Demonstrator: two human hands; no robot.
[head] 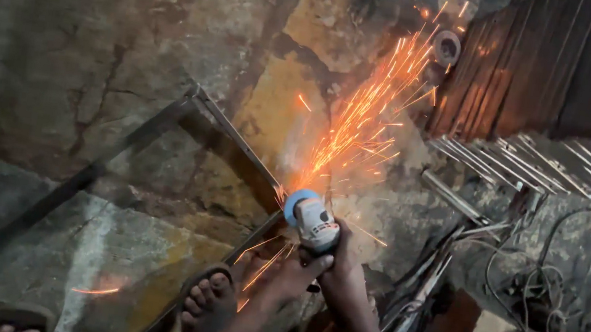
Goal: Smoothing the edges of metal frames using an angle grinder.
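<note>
A grey angle grinder [314,223] with a blue disc guard presses on the corner of a dark steel frame [229,141] lying on the stone floor. Orange sparks [372,115] fly up and to the right from the disc. My right hand [343,277] grips the grinder body from behind. My left hand [288,273] wraps the tool's lower side just beneath it. A sandalled foot [208,304] rests on the frame's near bar, close to the hands.
Cut metal strips [542,166] lie stacked at the right, with more upright bars [556,64] behind them. Loose cables [540,289] and scrap rods [425,284] crowd the floor right of the hands. Another sandalled foot [8,318] shows at the bottom left.
</note>
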